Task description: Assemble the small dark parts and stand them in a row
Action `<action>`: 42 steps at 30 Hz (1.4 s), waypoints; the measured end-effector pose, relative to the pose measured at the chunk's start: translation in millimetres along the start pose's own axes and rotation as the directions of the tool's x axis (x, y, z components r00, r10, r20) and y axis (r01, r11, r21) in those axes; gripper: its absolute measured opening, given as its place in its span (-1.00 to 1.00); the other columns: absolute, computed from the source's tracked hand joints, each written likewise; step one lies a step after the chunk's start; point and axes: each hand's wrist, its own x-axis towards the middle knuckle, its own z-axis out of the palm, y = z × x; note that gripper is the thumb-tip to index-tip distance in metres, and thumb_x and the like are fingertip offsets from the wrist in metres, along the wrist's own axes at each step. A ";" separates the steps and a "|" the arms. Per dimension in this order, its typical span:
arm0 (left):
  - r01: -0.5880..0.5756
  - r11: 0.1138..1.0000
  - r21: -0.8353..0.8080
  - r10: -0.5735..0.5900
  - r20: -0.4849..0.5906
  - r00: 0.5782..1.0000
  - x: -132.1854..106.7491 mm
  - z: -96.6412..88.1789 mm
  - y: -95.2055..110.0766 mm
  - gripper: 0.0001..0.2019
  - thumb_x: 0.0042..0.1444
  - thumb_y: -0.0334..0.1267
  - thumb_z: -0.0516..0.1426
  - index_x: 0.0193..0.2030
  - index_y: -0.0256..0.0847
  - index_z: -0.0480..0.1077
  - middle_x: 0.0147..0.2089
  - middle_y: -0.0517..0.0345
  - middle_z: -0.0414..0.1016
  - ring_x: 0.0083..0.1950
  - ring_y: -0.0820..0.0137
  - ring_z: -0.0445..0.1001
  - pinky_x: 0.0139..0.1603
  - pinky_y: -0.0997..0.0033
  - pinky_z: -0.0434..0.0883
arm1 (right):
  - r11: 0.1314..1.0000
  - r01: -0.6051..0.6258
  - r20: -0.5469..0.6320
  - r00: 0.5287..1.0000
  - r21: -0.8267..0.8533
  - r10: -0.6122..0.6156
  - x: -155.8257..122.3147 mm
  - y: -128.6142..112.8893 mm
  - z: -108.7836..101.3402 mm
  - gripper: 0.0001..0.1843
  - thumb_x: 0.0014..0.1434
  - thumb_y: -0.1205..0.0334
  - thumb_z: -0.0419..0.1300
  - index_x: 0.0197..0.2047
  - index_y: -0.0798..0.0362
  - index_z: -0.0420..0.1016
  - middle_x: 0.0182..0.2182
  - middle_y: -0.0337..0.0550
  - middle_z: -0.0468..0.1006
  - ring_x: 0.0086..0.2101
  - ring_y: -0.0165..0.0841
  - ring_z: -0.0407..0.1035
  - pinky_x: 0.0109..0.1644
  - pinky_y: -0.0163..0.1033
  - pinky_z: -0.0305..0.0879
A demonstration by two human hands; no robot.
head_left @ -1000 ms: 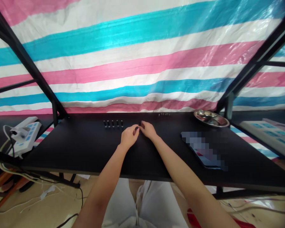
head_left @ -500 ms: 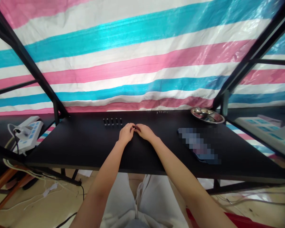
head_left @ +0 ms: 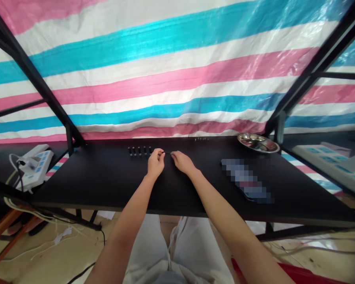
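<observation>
My left hand [head_left: 156,163] and my right hand [head_left: 182,162] meet over the middle of the black table [head_left: 106,179], fingers pinched. Between them runs a small thin black stick [head_left: 167,152], one end in each hand's fingertips; its exact kind is too small to make out. Just left of my left hand, several short black cylinders with pale ends [head_left: 139,151] stand in a row. Toward the back edge, several tiny shiny pieces [head_left: 201,139] lie in a line.
A divided metal plate [head_left: 258,142] sits at the back right. A blurred blue flat item [head_left: 245,181] lies nearer on the right. White power strips [head_left: 37,167] are on the left side table. A striped sheet [head_left: 171,71] hangs behind, between black frame bars.
My hands have drawn slightly apart, and the black stick between them now shows. The row of cylinders and the plate have stayed in place.
</observation>
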 end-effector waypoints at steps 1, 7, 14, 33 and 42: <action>0.006 1.000 0.000 -0.006 0.010 1.000 -0.2 0.0 0.6 -0.87 0.12 -0.28 0.00 -0.20 -0.20 0.29 -0.31 0.17 0.39 -0.48 0.57 0.30 -0.31 0.53 0.30 | 1.000 -0.003 0.002 1.000 -0.004 0.003 -0.1 0.1 0.1 -0.65 0.25 0.25 -0.14 -0.04 0.10 0.38 -0.15 -0.02 0.46 -0.18 -0.31 0.36 -0.16 -0.29 0.24; 0.003 1.000 -0.011 -0.003 0.045 0.999 -0.5 -0.2 2.3 -0.86 0.11 -0.28 0.01 -0.20 -0.19 0.30 -0.33 0.18 0.40 -0.46 0.57 0.32 -0.31 0.53 0.31 | 0.999 0.015 0.020 1.000 -0.031 -0.015 -1.0 -1.9 -2.9 -0.63 0.25 0.24 -0.14 0.02 0.12 0.35 -0.14 0.01 0.46 -0.18 -0.31 0.36 -0.13 -0.28 0.24; -0.027 0.999 -0.041 0.031 0.100 0.995 -2.5 0.9 4.0 -0.87 0.07 -0.24 0.05 -0.25 -0.19 0.31 -0.38 0.24 0.40 -0.55 0.60 0.27 -0.40 0.55 0.28 | 0.998 -0.001 0.049 0.999 -0.068 0.005 -2.0 -3.5 -4.2 -0.61 0.25 0.26 -0.14 0.04 0.15 0.34 -0.15 0.04 0.45 -0.17 -0.27 0.36 -0.15 -0.27 0.25; 0.130 0.991 0.043 -0.135 0.142 0.981 -0.4 0.2 -4.0 -0.90 0.07 -0.25 0.05 -0.27 -0.17 0.31 -0.36 0.24 0.47 -0.58 0.58 0.34 -0.45 0.52 0.30 | 0.994 0.113 0.057 0.992 -0.002 -0.113 -3.4 -14.0 4.7 -0.61 0.22 0.30 -0.12 0.11 0.13 0.21 -0.04 0.04 0.40 -0.07 -0.28 0.32 -0.06 -0.22 0.24; 0.259 0.953 -0.157 -0.239 0.133 0.962 2.5 -0.1 -9.5 -0.86 0.01 -0.27 0.10 -0.28 -0.22 0.28 -0.38 0.25 0.42 -0.67 0.62 0.32 -0.57 0.55 0.25 | 0.993 0.077 0.025 0.997 0.085 -0.079 -2.9 -14.3 8.6 -0.70 0.23 0.29 -0.10 0.02 0.14 0.22 -0.09 0.05 0.42 -0.12 -0.29 0.35 -0.15 -0.25 0.24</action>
